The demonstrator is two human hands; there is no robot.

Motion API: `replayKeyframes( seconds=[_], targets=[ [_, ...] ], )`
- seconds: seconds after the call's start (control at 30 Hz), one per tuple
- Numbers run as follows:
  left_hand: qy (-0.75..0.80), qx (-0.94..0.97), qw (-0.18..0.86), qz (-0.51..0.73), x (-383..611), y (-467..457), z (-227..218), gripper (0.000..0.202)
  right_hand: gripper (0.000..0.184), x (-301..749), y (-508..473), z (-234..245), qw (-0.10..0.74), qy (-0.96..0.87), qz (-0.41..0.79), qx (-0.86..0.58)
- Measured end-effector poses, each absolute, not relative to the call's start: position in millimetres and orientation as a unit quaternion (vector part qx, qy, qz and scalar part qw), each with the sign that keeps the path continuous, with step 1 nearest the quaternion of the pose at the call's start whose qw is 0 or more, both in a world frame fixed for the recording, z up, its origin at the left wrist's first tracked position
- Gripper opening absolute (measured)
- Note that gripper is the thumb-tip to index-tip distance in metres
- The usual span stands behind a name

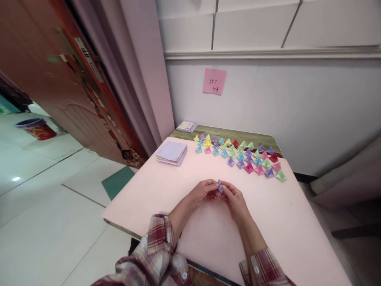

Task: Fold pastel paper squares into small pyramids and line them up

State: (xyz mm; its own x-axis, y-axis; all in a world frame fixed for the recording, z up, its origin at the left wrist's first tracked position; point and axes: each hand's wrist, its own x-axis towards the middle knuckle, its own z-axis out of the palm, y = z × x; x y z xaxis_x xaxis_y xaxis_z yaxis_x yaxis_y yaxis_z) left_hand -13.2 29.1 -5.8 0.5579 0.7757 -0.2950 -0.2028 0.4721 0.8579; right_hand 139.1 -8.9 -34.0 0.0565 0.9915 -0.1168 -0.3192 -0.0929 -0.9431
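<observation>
A small folded purple paper piece [220, 185] is pinched between both hands above the pink tabletop [184, 230]. My left hand [204, 192] grips it from the left with curled fingers. My right hand [233, 197] grips it from the right, fingers closed on its edge. Beyond the hands lie several finished folded paper shapes [241, 155] in many colours, set in rows. A stack of square coloured paper sheets [172, 152], purple on top, lies at the far left of the table.
A small packet of paper [187, 126] sits on the table's far strip by the wall. A pink sticky note [214, 81] hangs on the white wall. A curtain [139, 71] and a red-brown door [59, 71] stand left; tiled floor lies below.
</observation>
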Motion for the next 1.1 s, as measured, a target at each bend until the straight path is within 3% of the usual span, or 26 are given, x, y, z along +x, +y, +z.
replayKeyframes(
  seconds=[0.33, 0.67, 0.9, 1.1],
  targets=[
    [0.368, 0.409, 0.766, 0.331, -14.3, 25.5, -11.6, 0.039, 0.029, 144.9, -11.0, -29.8, 0.547, -0.381, 0.585, -0.461],
    [0.376, 0.471, 0.691, 0.399, -6.4, 24.5, -15.7, 0.037, 0.032, 143.5, -9.5, -35.4, 0.560, -0.382, 0.569, -0.466],
    [0.410, 0.511, 0.627, 0.423, -5.8, 22.8, -15.3, 0.039, 0.043, 140.3, -8.5, -32.4, 0.563, -0.406, 0.542, -0.475],
    [0.415, 0.571, 0.573, 0.416, -5.8, 23.3, -9.0, 0.041, 0.030, 141.7, -10.0, -31.6, 0.533, -0.416, 0.550, -0.490]
  ],
)
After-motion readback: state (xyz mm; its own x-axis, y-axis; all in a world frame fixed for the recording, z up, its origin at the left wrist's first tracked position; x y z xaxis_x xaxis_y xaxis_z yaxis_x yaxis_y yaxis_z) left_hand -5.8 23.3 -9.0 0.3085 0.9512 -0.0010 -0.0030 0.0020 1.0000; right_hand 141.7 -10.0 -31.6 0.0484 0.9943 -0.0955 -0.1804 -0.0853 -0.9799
